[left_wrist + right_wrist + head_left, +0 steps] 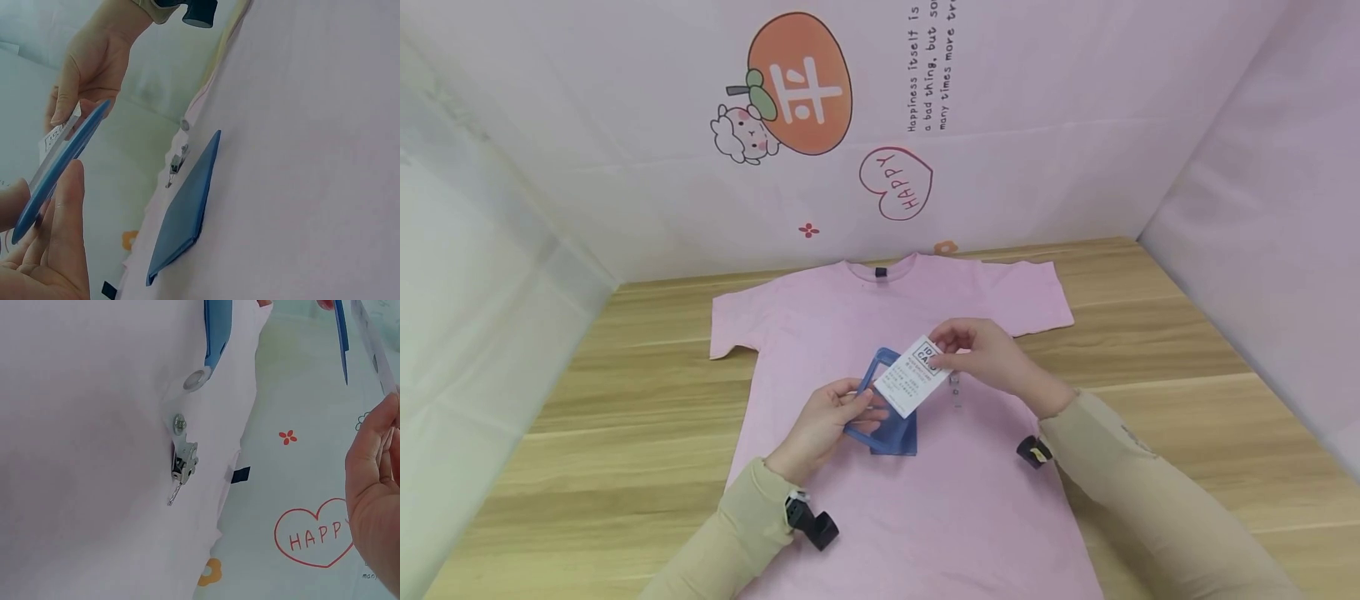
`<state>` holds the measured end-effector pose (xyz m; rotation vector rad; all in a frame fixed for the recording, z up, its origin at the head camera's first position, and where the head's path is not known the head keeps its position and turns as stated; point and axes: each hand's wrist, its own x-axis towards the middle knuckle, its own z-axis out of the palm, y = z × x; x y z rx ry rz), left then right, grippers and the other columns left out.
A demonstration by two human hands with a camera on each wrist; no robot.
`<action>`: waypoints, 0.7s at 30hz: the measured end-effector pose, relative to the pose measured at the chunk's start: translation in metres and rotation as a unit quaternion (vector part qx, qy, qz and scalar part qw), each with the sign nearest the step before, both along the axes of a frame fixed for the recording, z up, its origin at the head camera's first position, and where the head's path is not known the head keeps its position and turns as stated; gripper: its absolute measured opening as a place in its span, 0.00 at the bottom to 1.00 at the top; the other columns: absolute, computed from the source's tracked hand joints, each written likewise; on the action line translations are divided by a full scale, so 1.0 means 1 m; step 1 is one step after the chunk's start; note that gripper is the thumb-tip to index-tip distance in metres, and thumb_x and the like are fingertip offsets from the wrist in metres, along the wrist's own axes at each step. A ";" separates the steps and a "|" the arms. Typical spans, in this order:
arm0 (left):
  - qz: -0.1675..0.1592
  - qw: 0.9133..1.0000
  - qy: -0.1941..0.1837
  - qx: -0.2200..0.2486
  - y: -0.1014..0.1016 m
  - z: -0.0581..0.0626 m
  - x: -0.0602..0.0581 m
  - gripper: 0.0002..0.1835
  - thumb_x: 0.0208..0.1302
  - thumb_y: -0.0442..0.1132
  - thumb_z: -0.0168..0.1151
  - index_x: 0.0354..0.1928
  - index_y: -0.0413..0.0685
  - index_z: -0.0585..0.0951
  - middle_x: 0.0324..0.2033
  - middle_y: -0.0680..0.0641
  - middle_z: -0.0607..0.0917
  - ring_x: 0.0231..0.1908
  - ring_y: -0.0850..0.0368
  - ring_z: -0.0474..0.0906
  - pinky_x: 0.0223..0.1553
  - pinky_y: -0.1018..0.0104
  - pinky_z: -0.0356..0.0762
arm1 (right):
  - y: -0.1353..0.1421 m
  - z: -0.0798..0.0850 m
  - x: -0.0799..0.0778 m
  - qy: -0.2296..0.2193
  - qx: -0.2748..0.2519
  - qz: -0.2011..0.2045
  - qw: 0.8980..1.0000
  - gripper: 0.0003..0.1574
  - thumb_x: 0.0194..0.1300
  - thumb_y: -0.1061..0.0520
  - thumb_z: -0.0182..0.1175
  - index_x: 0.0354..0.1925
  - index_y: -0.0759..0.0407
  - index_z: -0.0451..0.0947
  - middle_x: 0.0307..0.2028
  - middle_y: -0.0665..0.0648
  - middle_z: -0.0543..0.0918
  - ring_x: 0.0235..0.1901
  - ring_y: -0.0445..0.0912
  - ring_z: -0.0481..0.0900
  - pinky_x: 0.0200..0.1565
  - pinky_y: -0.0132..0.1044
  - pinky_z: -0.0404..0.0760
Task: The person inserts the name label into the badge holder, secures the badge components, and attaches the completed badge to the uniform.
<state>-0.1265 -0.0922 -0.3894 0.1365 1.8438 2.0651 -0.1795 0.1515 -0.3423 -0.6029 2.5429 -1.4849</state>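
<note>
My left hand [823, 425] pinches a blue-rimmed badge holder frame [863, 437] between thumb and fingers, above the shirt. The right hand [992, 358] holds a white card printed "ID CARD" [912, 380] by its upper corner. In the head view the card overlaps the frame; whether they touch, I cannot tell. A flat blue badge holder piece [184, 215] lies on the pink T-shirt [805, 333] below both hands. Beside that piece is a metal clip [185, 461] on a clear strap with a snap button.
The T-shirt is spread over a wooden table [625, 417], collar toward the back. Printed white cloth [1015, 167] hangs behind, with plain cloth at both sides. Black wrist camera mounts [811, 518] sit on both sleeves.
</note>
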 end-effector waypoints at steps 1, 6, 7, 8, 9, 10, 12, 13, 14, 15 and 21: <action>0.000 1.000 0.000 0.001 0.000 0.000 0.000 0.17 0.70 0.31 0.49 0.53 0.22 0.67 0.43 0.34 0.84 0.34 0.64 0.84 0.40 0.67 0.83 | -0.001 0.001 0.000 0.004 0.003 0.000 1.000 0.16 0.55 0.64 0.68 0.43 0.67 0.80 0.32 0.58 0.81 0.33 0.46 0.74 0.32 0.27 0.74; 0.000 1.000 0.003 0.006 0.000 0.000 0.001 0.17 0.70 0.31 0.49 0.54 0.21 0.67 0.42 0.35 0.85 0.34 0.63 0.84 0.40 0.68 0.83 | -0.007 0.002 0.002 0.026 0.015 0.005 1.000 0.15 0.54 0.65 0.68 0.42 0.65 0.80 0.31 0.57 0.81 0.32 0.45 0.74 0.33 0.28 0.74; 0.000 1.000 0.003 0.006 0.000 0.000 0.001 0.18 0.70 0.30 0.49 0.55 0.21 0.67 0.42 0.35 0.85 0.34 0.63 0.84 0.40 0.68 0.83 | -0.008 0.003 0.002 0.031 0.016 0.007 0.999 0.15 0.53 0.65 0.68 0.42 0.65 0.80 0.31 0.57 0.81 0.32 0.45 0.75 0.33 0.28 0.74; 0.000 1.000 0.002 0.006 0.000 0.000 0.001 0.18 0.70 0.30 0.49 0.55 0.21 0.67 0.42 0.35 0.85 0.34 0.63 0.84 0.39 0.68 0.83 | -0.009 0.003 0.002 0.035 0.017 0.008 0.999 0.15 0.53 0.65 0.68 0.42 0.65 0.80 0.30 0.56 0.81 0.32 0.45 0.75 0.32 0.28 0.74; 0.001 1.000 0.000 0.005 0.000 0.000 0.001 0.18 0.70 0.30 0.48 0.55 0.21 0.67 0.42 0.35 0.85 0.33 0.63 0.84 0.39 0.69 0.83 | -0.010 0.003 0.003 0.039 0.018 0.010 0.999 0.15 0.53 0.65 0.68 0.42 0.65 0.80 0.30 0.56 0.81 0.32 0.45 0.75 0.32 0.28 0.74; 0.002 1.000 -0.001 0.005 0.000 0.000 0.001 0.18 0.70 0.30 0.48 0.55 0.21 0.67 0.43 0.34 0.84 0.33 0.63 0.84 0.39 0.69 0.83 | -0.011 0.002 0.003 0.043 0.017 0.012 0.999 0.15 0.53 0.65 0.68 0.41 0.65 0.80 0.30 0.57 0.80 0.32 0.45 0.75 0.31 0.28 0.75; 0.003 1.000 -0.004 0.002 0.000 0.000 0.001 0.18 0.70 0.30 0.48 0.55 0.21 0.67 0.43 0.34 0.84 0.32 0.64 0.84 0.38 0.69 0.83 | -0.013 0.001 0.004 0.048 0.017 0.013 0.999 0.15 0.53 0.65 0.68 0.41 0.65 0.80 0.30 0.57 0.80 0.31 0.45 0.75 0.30 0.28 0.75; 0.003 1.000 -0.006 0.001 0.000 0.000 0.001 0.18 0.70 0.30 0.48 0.55 0.21 0.67 0.43 0.34 0.84 0.31 0.64 0.84 0.38 0.70 0.82 | -0.014 0.001 0.004 0.047 0.017 0.014 0.999 0.15 0.53 0.65 0.68 0.41 0.65 0.81 0.30 0.56 0.80 0.31 0.45 0.75 0.30 0.28 0.76; 0.005 1.000 -0.007 0.000 0.001 0.000 0.001 0.18 0.70 0.30 0.49 0.55 0.21 0.67 0.43 0.34 0.84 0.31 0.64 0.84 0.38 0.70 0.82 | -0.015 0.000 0.004 0.049 0.018 0.014 0.999 0.15 0.53 0.65 0.68 0.41 0.65 0.81 0.30 0.56 0.80 0.31 0.45 0.75 0.30 0.28 0.76; 0.007 1.000 -0.008 -0.002 0.001 0.000 0.001 0.18 0.70 0.30 0.49 0.55 0.21 0.67 0.42 0.34 0.84 0.30 0.64 0.84 0.37 0.71 0.82 | -0.016 0.000 0.005 0.050 0.018 0.015 0.998 0.15 0.53 0.65 0.68 0.41 0.65 0.81 0.29 0.56 0.80 0.31 0.45 0.75 0.30 0.29 0.76; 0.011 1.000 -0.009 -0.010 0.002 0.000 0.000 0.18 0.69 0.30 0.50 0.55 0.22 0.68 0.36 0.42 0.86 0.28 0.65 0.83 0.34 0.72 0.82 | -0.021 0.000 0.009 0.061 0.030 0.020 0.997 0.15 0.52 0.65 0.69 0.41 0.63 0.81 0.29 0.55 0.80 0.31 0.44 0.75 0.32 0.29 0.78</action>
